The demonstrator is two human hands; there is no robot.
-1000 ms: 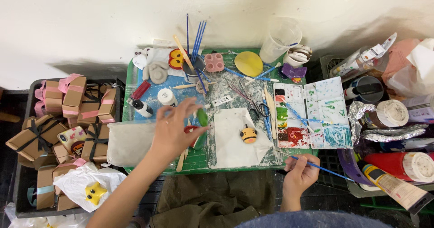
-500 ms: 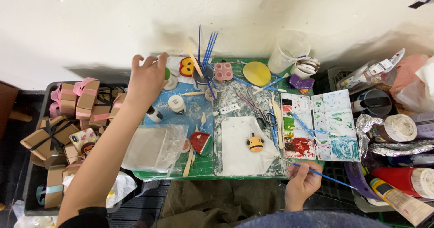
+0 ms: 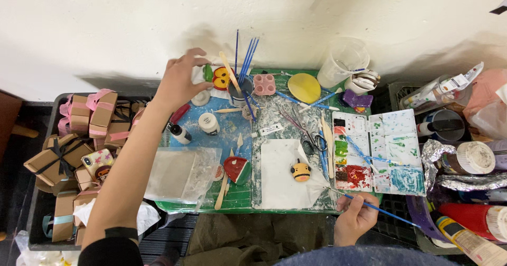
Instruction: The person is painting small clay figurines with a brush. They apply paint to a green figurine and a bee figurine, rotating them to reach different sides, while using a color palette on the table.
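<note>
The left hand (image 3: pixel 179 81) is reaching toward the upper left of the green cutting mat (image 3: pixel 240 195), fingers spread and curled, hovering just over a small white round piece (image 3: pixel 200 98) beside a painted yellow-and-red clay figure (image 3: pixel 222 78); whether the fingertips are touching the white piece cannot be told. The right hand (image 3: pixel 355 218) is resting at the lower right edge of the mat, pinching a blue-handled paintbrush (image 3: pixel 380 209) whose tip is pointing left toward a white sheet (image 3: pixel 280 173); on that sheet a small yellow bee figure (image 3: pixel 300 170) is lying. Near the middle of the mat a watermelon-slice piece (image 3: pixel 236 169) is sitting beside a wooden stick (image 3: pixel 224 184); two small white bottles (image 3: pixel 208 123) are standing just below the left hand. A paint palette (image 3: pixel 378 152) is lying open at the right; a cup of brushes (image 3: pixel 242 89) is standing at the top centre; a bin of brown boxes with pink ribbon (image 3: pixel 68 139) is filling the left of the frame.
</note>
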